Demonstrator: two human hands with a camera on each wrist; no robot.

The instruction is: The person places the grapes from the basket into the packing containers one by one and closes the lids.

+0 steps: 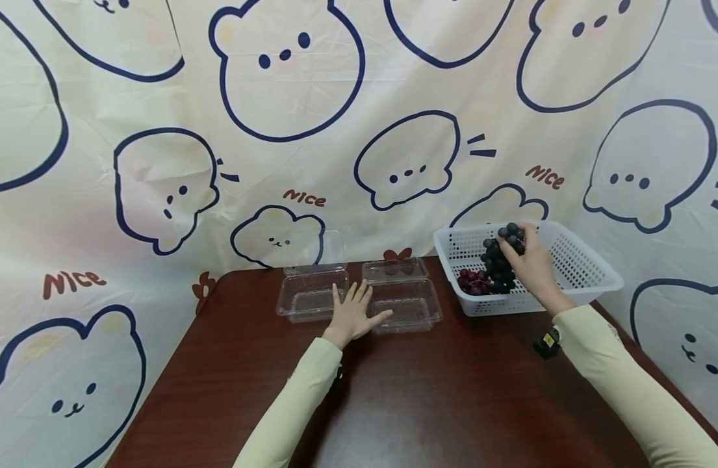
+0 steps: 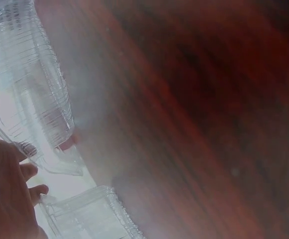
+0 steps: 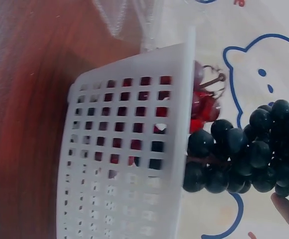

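Observation:
In the head view my right hand [image 1: 534, 265] grips a bunch of black grapes [image 1: 499, 263] over the white plastic basket [image 1: 505, 307]. The bunch hangs down, its lower end inside the basket. Red grapes [image 1: 474, 283] lie in the basket beside it; the right wrist view shows both black grapes [image 3: 253, 154] and red grapes [image 3: 204, 107] past the rim. My left hand [image 1: 351, 315] has its fingers spread between two clear plastic boxes, a left box [image 1: 306, 296] and a right box [image 1: 408, 302], overlapping their near edges. Both boxes have their lids raised.
A dark brown wooden table [image 1: 440, 396] carries everything. Behind it hangs a pale cloth [image 1: 335, 169] with cartoon bears, close to the boxes and basket. The basket stands at the table's right back edge.

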